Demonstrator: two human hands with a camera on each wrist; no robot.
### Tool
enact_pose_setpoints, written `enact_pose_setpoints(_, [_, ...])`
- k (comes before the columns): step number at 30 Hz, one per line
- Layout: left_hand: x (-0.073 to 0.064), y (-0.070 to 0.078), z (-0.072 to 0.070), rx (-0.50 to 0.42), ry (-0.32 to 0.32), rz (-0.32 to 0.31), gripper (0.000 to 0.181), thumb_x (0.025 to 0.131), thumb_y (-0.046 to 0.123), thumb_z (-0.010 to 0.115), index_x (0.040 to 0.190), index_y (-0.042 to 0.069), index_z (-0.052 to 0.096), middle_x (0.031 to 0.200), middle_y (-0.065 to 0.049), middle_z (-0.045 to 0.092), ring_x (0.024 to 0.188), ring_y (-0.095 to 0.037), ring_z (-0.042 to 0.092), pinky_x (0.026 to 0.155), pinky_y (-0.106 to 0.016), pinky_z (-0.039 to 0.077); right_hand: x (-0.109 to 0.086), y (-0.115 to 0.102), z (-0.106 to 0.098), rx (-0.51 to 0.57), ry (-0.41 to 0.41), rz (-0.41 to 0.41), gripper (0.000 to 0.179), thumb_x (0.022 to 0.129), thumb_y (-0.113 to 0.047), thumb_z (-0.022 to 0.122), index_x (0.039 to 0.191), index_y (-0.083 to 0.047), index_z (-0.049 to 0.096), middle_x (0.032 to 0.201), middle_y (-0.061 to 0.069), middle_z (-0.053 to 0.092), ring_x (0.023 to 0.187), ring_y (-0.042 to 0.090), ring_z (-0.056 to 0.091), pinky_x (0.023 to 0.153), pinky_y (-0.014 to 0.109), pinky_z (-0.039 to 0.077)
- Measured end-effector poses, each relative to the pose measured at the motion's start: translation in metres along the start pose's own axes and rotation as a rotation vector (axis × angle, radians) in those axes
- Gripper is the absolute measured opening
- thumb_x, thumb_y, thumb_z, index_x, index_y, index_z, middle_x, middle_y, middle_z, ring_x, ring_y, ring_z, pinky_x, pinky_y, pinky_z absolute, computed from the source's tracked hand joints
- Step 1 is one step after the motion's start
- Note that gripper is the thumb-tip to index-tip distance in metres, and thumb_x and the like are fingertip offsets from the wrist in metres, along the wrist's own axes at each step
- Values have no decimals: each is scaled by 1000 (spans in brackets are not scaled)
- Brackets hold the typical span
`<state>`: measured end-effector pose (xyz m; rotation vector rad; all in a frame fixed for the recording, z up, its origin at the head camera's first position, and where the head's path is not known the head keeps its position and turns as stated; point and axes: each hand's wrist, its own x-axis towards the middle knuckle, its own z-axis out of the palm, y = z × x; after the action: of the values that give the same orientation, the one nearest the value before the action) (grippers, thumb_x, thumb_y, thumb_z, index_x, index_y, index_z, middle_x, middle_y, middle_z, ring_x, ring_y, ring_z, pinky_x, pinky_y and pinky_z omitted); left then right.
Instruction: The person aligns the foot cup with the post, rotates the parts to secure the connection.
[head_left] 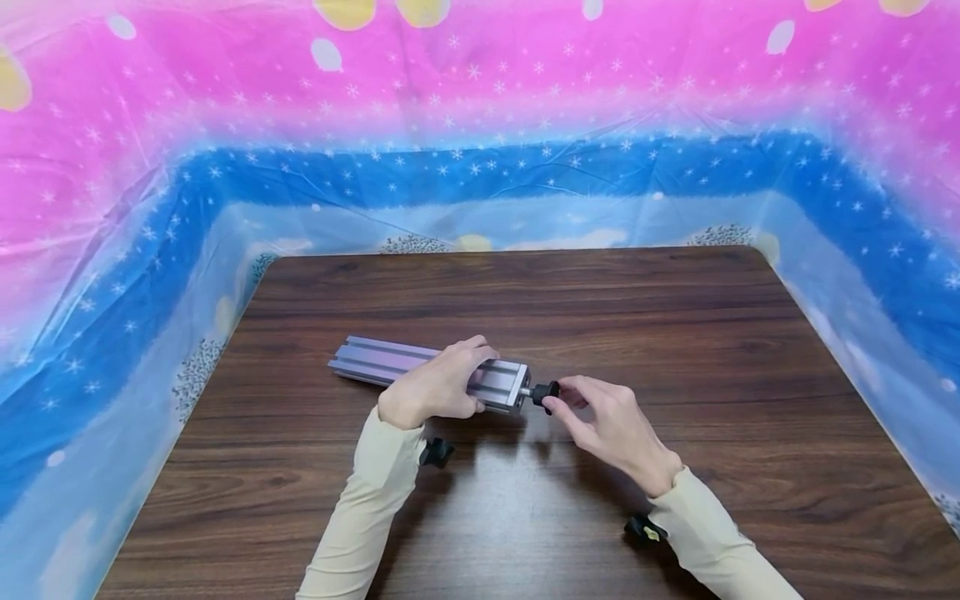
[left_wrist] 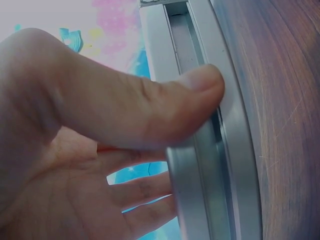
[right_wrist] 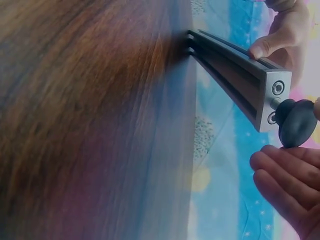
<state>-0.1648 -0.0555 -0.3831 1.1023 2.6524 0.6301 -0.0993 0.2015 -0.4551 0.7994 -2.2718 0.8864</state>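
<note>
A long silver aluminium profile (head_left: 375,356) with grooves along its faces lies slantwise over the table. My left hand (head_left: 441,385) grips it near its right end. In the left wrist view the thumb (left_wrist: 135,107) lies across the grooved side, with the other fingers on the far side. Out of the profile's end plate (right_wrist: 272,82), which has two socket-head screws, sticks a metal shaft with a round black knob (right_wrist: 297,125). My right hand (head_left: 611,421) pinches the knob's rim between thumb and fingers. In the right wrist view most of that thumb is out of frame.
The dark wood-grain table (head_left: 510,287) runs back to a pink and blue patterned curtain (head_left: 510,171) on three sides. Black wrist-worn devices sit under the left cuff (head_left: 437,452) and the right cuff (head_left: 643,528).
</note>
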Motion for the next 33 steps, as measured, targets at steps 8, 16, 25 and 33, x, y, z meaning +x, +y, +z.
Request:
enact_pose_setpoints(8, [0, 1, -1, 18, 5, 5, 55, 73, 3, 78, 124, -1, 61, 101, -7, 55, 88, -19, 53, 80, -32, 46, -3, 0, -5, -28, -61, -8, 51, 87, -29, 79, 129, -4, 64, 115, 8, 71, 101, 16, 70, 89, 26, 55])
enact_pose_setpoints(16, [0, 1, -1, 16, -6, -8, 54, 74, 3, 77, 126, 0, 60, 103, -7, 54, 90, -19, 52, 80, -33, 45, 1, 1, -5, -51, 3, -242, 46, 84, -10, 79, 127, -1, 66, 126, 14, 66, 112, 25, 65, 106, 24, 44])
enact_pose_setpoints(25, [0, 1, -1, 20, -5, -20, 55, 73, 3, 78, 126, 1, 60, 101, -6, 54, 90, -19, 52, 81, -33, 46, 2, 1, -3, -24, 53, -200, 44, 98, -36, 67, 121, 1, 68, 115, 10, 71, 102, 22, 70, 94, 27, 53])
enact_pose_setpoints(33, [-1, 1, 0, 19, -7, -26, 57, 73, 2, 78, 127, 1, 60, 101, -5, 54, 91, -20, 52, 83, -35, 46, 1, -1, -1, -31, 32, -78, 38, 97, -37, 68, 113, -3, 71, 97, 3, 74, 84, 14, 71, 74, 30, 57])
